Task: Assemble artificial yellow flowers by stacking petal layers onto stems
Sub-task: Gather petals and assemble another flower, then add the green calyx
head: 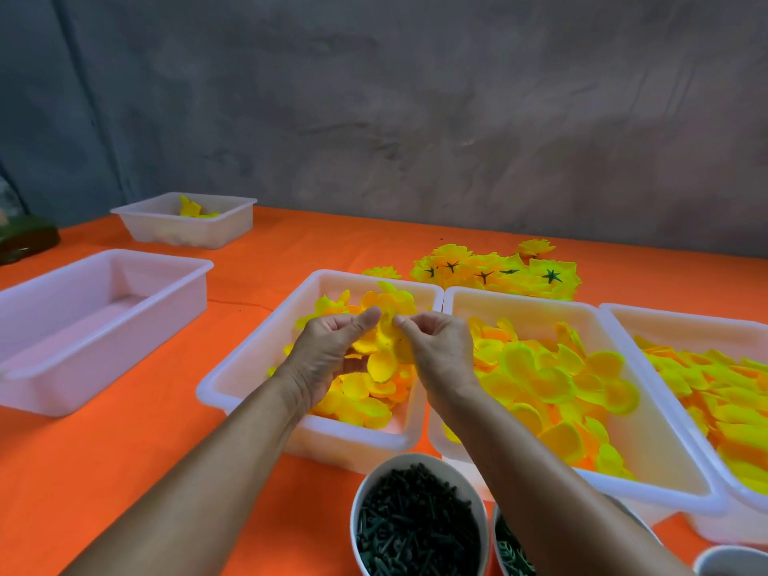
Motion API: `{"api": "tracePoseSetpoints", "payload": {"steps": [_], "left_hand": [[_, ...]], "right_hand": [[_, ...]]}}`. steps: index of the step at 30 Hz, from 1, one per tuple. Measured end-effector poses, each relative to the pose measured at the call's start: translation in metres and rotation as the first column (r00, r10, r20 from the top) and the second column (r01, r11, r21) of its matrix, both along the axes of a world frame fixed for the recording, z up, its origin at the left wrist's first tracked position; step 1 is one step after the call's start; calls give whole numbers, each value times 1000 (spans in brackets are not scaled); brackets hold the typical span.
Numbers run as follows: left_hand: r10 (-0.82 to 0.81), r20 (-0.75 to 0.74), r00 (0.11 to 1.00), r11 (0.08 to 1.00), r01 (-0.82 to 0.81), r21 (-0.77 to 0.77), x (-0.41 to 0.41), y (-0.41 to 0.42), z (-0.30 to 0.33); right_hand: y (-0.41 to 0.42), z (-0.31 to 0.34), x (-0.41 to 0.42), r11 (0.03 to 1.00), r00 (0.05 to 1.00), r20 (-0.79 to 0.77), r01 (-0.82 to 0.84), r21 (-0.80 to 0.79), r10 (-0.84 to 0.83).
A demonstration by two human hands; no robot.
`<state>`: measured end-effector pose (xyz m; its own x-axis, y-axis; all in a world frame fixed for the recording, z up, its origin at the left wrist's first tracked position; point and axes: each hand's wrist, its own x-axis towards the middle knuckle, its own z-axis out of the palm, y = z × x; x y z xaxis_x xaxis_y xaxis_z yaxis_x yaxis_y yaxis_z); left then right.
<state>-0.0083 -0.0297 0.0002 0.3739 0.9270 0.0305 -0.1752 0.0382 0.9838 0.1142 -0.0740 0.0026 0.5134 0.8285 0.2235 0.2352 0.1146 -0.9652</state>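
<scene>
two hands meet in the middle of the frame over a white bin (232, 370) of yellow petals. the left hand (328, 351) and the right hand (440, 351) both pinch one yellow petal layer (384, 347) between them. finished flowers (498, 274) lie on the orange table (124, 451) behind. a cup of green stems (417, 525) sits at the bottom.
</scene>
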Motion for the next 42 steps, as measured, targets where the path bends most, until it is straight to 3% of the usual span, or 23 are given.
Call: {"api": "tracePoseSetpoints", "payload": {"steps": [5,11,19,29,36,42], "left_hand": [[78,-31,996,994,-75,74,-2,0,-2],[121,-37,992,989,-118,84,-1,0,-4],[15,-69,997,999,-12,38,-4,5,-5],[-47,70,996,994,53,-91,-7,6,-1],[-16,-74,997,994,24,108,1,-1,-3],[-22,-113,993,992,36,123,0,2,-5]], "right_hand": [[0,-1,7,998,998,4,56,-4,-56],[-5,6,0,984,983,-110,-159,-77,150],[-7,3,1,981,965,-211,-174,-84,153],[-8,7,1,955,884,-388,-294,-28,260],[-2,0,2,996,962,-260,-83,30,88],[-4,0,1,993,965,-234,-118,15,118]]}}
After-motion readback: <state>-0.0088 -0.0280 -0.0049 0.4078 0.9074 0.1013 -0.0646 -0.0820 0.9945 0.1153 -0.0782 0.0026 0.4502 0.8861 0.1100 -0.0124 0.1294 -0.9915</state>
